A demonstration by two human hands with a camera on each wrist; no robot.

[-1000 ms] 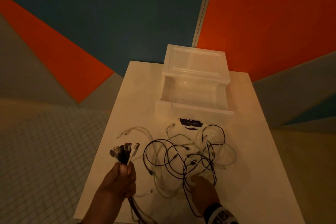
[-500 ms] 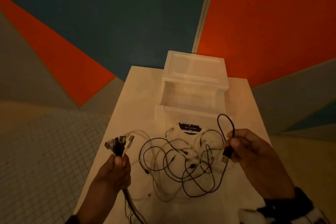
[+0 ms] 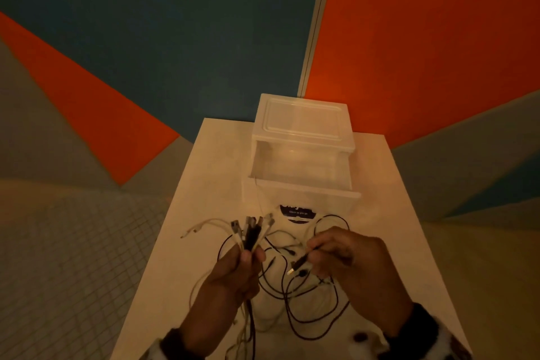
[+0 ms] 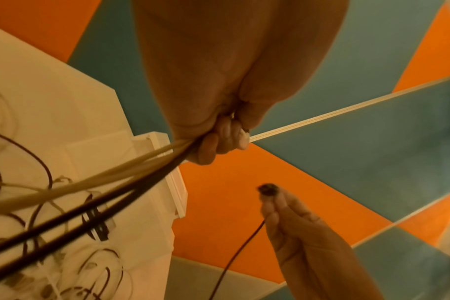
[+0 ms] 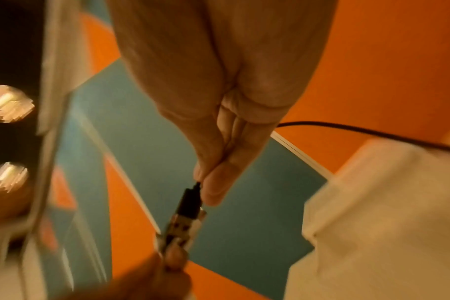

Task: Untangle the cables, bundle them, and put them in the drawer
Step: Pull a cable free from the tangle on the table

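Observation:
My left hand grips a bunch of cable ends, black and white, with their plugs fanned out above the fist; in the left wrist view the cables run out of the curled fingers. My right hand pinches a black cable just behind its USB plug, which points toward the left hand; the right wrist view shows that plug below thumb and finger. A tangle of black and white cables lies on the white table. Behind it stands a clear plastic drawer unit with its drawer pulled open.
The table is narrow, with tiled floor off its left edge and plain floor on the right. Orange, teal and grey walls stand close behind the drawer unit. A dark label marks the drawer front.
My right hand picked a black plug out of the tangle, lifted it to the right, then brought it back left toward the bunch. The left hand has risen slightly with its bunch.

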